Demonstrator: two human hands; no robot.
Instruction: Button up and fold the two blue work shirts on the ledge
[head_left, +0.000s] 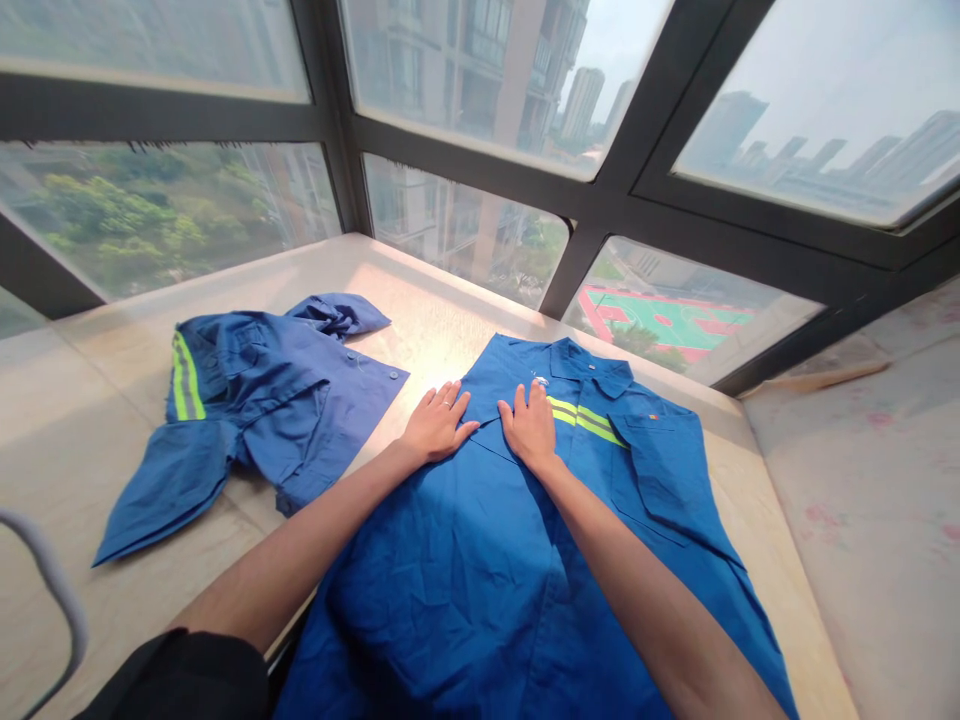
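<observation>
A blue work jacket (480, 560) with a collar and yellow-green reflective stripes lies spread front side up, its lower part reaching toward me. One sleeve is folded across the right side of its chest. My left hand (439, 422) rests flat at the jacket's left edge, fingers stretched out, partly over the bare ledge. On the chest, left of the stripes, my right hand (529, 425) lies with its fingers extended on the cloth. Left of my arms is a second blue garment (300, 390), crumpled, with a reflective band on its sleeve and buttons along one edge.
The garments lie on a pale stone-like window ledge (67, 400). Dark window frames (622, 190) rise behind it. A floral-patterned wall (877, 480) bounds the right side. At the lower left, a grey curved tube (60, 590) enters the view.
</observation>
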